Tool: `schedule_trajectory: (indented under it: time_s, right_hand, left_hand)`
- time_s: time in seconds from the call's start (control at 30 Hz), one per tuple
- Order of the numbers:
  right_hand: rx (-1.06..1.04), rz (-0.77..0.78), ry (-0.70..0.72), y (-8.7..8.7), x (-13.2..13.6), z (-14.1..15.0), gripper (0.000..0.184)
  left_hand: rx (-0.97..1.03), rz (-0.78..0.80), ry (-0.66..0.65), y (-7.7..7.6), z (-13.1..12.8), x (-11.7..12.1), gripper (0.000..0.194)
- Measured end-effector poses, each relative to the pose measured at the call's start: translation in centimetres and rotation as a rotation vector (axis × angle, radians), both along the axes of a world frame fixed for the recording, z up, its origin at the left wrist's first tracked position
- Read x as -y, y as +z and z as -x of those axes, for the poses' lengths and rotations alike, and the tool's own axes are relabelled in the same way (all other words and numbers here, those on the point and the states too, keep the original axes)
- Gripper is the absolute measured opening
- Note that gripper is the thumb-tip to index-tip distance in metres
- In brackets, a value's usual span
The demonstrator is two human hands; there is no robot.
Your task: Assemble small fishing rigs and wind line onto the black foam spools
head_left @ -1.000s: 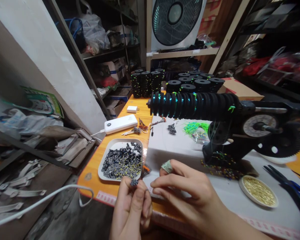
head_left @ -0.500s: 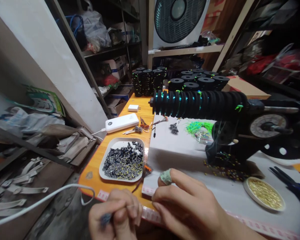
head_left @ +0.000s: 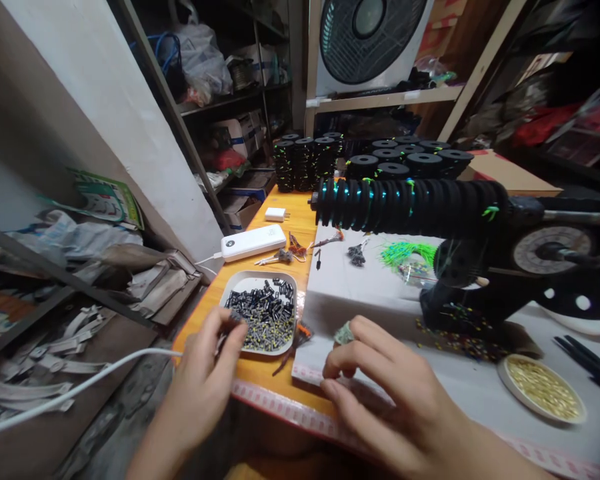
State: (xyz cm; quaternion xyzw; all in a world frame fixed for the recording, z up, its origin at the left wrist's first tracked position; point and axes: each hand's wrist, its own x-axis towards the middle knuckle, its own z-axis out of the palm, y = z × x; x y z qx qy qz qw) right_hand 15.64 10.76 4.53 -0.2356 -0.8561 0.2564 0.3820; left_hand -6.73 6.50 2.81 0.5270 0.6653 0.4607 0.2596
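My left hand (head_left: 207, 360) is over the near left edge of a white tray (head_left: 224, 291), fingers curled toward the thumb. A small greyish thing shows at its fingertips, but I cannot make out whether it is held or is a finger wrap. In the tray lie many small dark tubes (head_left: 267, 297) and grey pieces with yellow ends (head_left: 267, 333). My right hand (head_left: 385, 380) hovers over the table's front edge, fingers bent and thumb close to them. A green wrap (head_left: 343, 333) covers its index fingertip. Anything pinched there is too small to see.
A black machine with a ribbed roller (head_left: 410, 205) stands at right. Near it are a dish of gold pieces (head_left: 543, 390), dark-handled pliers (head_left: 587, 363) and green-blue strands (head_left: 407, 255). A white power bank (head_left: 253, 243), a charger (head_left: 275, 214) and black spools (head_left: 390, 160) lie behind.
My left hand has moved up and away from the front edge to the tray. The right hand stays near the table's front edge, thumb still near the fingers. The view has shifted slightly.
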Motion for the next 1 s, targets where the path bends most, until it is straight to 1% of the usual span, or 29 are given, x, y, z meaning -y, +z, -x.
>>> schedule_trajectory:
  time_s: [0.1, 0.2, 0.33, 0.4, 0.47, 0.53, 0.57, 0.67, 0.73, 0.77, 0.87, 0.93, 1.0]
  right_hand:
    - [0.043, -0.015, -0.001, -0.2, 0.0, -0.1, 0.011]
    - [0.056, -0.020, -0.015, -0.5, -0.1, -0.2, 0.012]
    - [0.039, -0.004, -0.006, -0.7, -0.2, -0.3, 0.012]
    - [0.013, 0.036, 0.011, -0.8, -0.2, -0.3, 0.011]
    - [-0.024, 0.091, 0.021, -0.8, -0.3, -0.3, 0.010]
    - [-0.056, 0.131, 0.011, -0.8, -0.3, -0.2, 0.009]
    - [-0.067, 0.138, 0.000, -0.8, -0.3, -0.2, 0.008]
    - [-0.076, 0.128, -0.049, -0.8, -0.2, -0.2, 0.008]
    - [-0.068, 0.120, -0.069, -0.9, -0.1, -0.2, 0.008]
    - [-0.064, 0.121, -0.073, -0.9, -0.1, -0.2, 0.008]
    - [-0.084, 0.141, -0.065, -1.0, 0.0, -0.2, 0.008]
    - [-0.115, 0.167, -0.044, -1.0, 0.0, -0.1, 0.008]
    - [-0.131, 0.209, -0.024, -1.1, 0.0, -0.1, 0.010]
  left_hand:
    - [-0.360, 0.123, -0.211, -0.1, -0.1, -1.2, 0.013]
    - [-0.545, 0.156, -0.305, -0.2, -0.4, -2.2, 0.014]
    - [-0.664, 0.168, -0.323, -0.4, -0.7, -3.0, 0.018]
    - [-0.697, 0.151, -0.305, -0.3, -0.8, -3.1, 0.017]
    - [-0.686, 0.117, -0.261, -0.1, -0.9, -3.0, 0.015]
    - [-0.579, 0.082, -0.195, 0.2, -1.2, -2.7, 0.013]
    - [-0.472, 0.074, -0.166, 0.3, -1.5, -2.4, 0.011]
    - [-0.025, 0.103, -0.105, 0.7, -2.8, -1.4, 0.004]
    - [0.231, 0.092, -0.052, 0.7, -3.9, -0.8, 0.006]
    - [0.341, 0.072, -0.049, 0.6, -4.4, -0.6, 0.008]
    - [0.698, 0.022, -0.101, 0.2, -5.9, -0.1, 0.017]
    - [0.935, 0.038, -0.098, -0.2, -6.8, 0.1, 0.022]
    - [1.097, 0.071, -0.065, -0.4, -7.6, 0.3, 0.026]
